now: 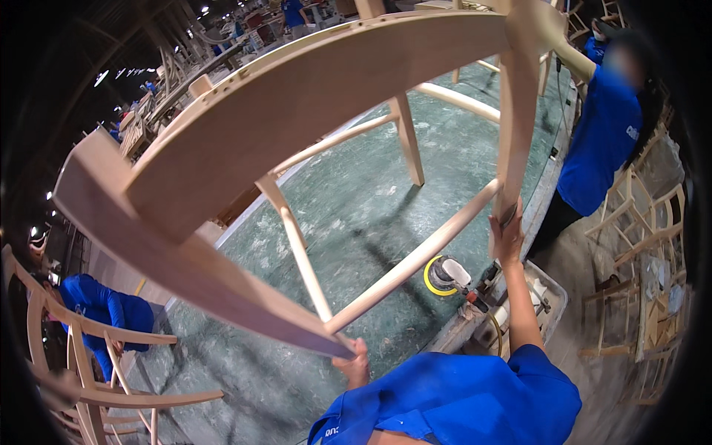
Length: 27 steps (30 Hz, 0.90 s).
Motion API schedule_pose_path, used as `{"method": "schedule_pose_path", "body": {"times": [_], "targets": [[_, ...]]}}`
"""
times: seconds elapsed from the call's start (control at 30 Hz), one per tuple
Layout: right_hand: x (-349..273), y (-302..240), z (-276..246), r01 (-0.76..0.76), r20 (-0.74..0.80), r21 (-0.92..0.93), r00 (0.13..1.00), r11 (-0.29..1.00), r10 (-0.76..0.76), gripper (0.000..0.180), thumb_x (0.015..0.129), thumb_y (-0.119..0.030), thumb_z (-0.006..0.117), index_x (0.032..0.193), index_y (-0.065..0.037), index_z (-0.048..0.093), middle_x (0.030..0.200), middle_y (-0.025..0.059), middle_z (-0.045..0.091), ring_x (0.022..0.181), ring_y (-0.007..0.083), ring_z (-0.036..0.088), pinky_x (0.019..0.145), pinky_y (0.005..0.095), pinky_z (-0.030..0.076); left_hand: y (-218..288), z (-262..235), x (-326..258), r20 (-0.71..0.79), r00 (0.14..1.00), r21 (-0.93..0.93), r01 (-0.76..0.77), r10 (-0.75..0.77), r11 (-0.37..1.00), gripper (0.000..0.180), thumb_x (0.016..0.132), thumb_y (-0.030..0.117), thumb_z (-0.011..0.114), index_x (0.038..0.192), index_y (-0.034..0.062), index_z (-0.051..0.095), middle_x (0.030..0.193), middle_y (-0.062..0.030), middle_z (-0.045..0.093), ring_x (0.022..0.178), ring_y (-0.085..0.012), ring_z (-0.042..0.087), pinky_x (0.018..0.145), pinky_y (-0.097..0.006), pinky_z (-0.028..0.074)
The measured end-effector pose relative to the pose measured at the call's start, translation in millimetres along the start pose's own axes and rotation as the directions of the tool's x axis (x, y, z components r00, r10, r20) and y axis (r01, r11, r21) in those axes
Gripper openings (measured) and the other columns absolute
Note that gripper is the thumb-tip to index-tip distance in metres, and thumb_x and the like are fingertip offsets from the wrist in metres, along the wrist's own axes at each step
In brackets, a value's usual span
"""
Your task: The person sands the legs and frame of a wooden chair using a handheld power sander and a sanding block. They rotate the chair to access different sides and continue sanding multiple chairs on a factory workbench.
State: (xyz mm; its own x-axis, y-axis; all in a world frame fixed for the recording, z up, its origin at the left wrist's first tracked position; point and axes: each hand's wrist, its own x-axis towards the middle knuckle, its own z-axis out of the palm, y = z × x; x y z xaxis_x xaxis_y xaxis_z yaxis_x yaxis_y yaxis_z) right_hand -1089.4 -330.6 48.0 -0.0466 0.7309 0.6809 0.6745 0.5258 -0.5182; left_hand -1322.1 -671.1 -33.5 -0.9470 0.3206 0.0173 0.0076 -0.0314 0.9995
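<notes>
A green workshop table (341, 215) bears a sander (443, 275), near right. Left hand (357, 365) and right hand (508, 237) grip a chair (319, 104).

Across the bottom of the frame spreads a shirt (475, 400), bright blue, plain and loosely creased. Its right sleeve (535, 371), low and right of centre, is short and wide, and the slim arm (523, 315) beyond it is bare. Small white lettering (331, 432) marks the cloth at lower left. A blue fold, apparently the collar (411, 423), shows at bottom centre. The left grip (356, 365) and right grip (506, 239) are bare too.
</notes>
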Motion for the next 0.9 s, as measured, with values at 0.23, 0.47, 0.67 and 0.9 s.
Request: {"method": "schedule_pose_path", "body": {"times": [0.23,0.47,0.67,0.9], "targets": [[3.9,9.5,-25.6,-0.054,0.041,-0.171,0.997,0.984,0.062,0.055,0.093,-0.02,0.057,0.144,-0.013,0.037,0.123,0.019,0.053,0.108,0.0404,0.056,0.088,0.0446,0.046,-2.0,117.0,29.6,0.47,0.879,0.185,-0.188,0.081,0.965,0.027,0.076,0.021,0.08,0.085,0.0014,0.064,0.071,-0.006,0.062,0.066,-0.0136,0.059,0.061,-0.031,0.048],[-63.5,15.7,-82.2,-0.204,0.127,-0.132,0.967,0.97,0.22,0.047,0.096,-0.023,0.052,0.14,-0.008,0.044,0.123,0.0213,0.055,0.113,0.0384,0.054,0.094,0.0416,0.043,9.7,248.8,85.8,0.622,0.779,0.265,-0.299,0.074,0.917,0.046,0.074,0.032,0.077,0.109,0.0069,0.061,0.093,-0.022,0.068,0.091,-0.041,0.065,0.075,-0.045,0.051],[-88.9,11.0,-61.0,-0.227,0.253,-0.066,0.938,0.972,0.237,0.044,0.098,-0.026,0.049,0.136,-0.004,0.048,0.124,0.0217,0.057,0.113,0.0365,0.056,0.095,0.0408,0.043,9.4,282.5,120.6,0.857,0.512,0.306,-0.423,-0.053,0.853,0.075,0.074,0.039,0.078,0.131,0.0029,0.046,0.115,-0.0235,0.063,0.107,-0.0379,0.062,0.086,-0.045,0.049],[-101.9,-14.0,-33.0,-0.144,0.464,-0.075,0.871,0.987,0.162,0.046,0.098,-0.024,0.049,0.141,-0.01,0.042,0.112,0.0205,0.057,0.102,0.0371,0.057,0.088,0.0431,0.045,-25.3,171.3,89.4,0.742,0.67,0.358,-0.394,-0.003,0.847,0.055,0.082,0.031,0.07,0.128,0.0055,0.051,0.12,-0.0192,0.058,0.114,-0.0353,0.054,0.096,-0.043,0.044]]}}
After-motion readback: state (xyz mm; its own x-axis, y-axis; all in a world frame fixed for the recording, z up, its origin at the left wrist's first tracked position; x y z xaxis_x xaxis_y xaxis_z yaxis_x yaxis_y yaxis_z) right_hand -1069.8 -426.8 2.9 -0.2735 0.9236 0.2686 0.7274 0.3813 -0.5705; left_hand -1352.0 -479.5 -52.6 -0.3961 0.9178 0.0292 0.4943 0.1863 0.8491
